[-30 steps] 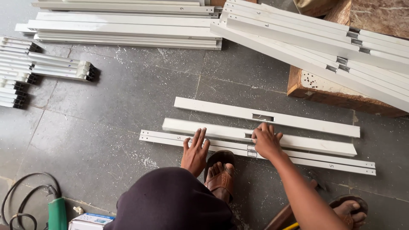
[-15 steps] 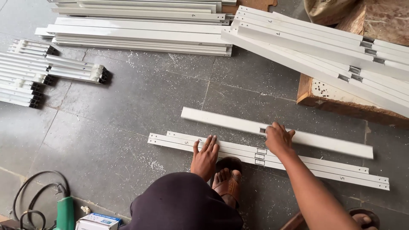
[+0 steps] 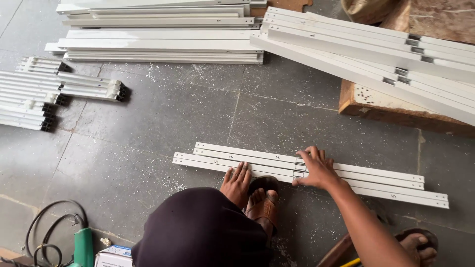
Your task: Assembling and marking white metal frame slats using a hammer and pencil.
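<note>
Fingers of both hands, left hand (image 3: 236, 182) and right hand (image 3: 316, 168), press spread on white rails (image 3: 267, 164).

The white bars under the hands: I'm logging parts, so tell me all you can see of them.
The white bars are long, slim, painted metal-looking profiles, lying flat and side by side on the grey tiled floor, ends staggered. Small marks and a notch near the middle show. The left hand presses their near edge; the right hand lies across them.
</note>
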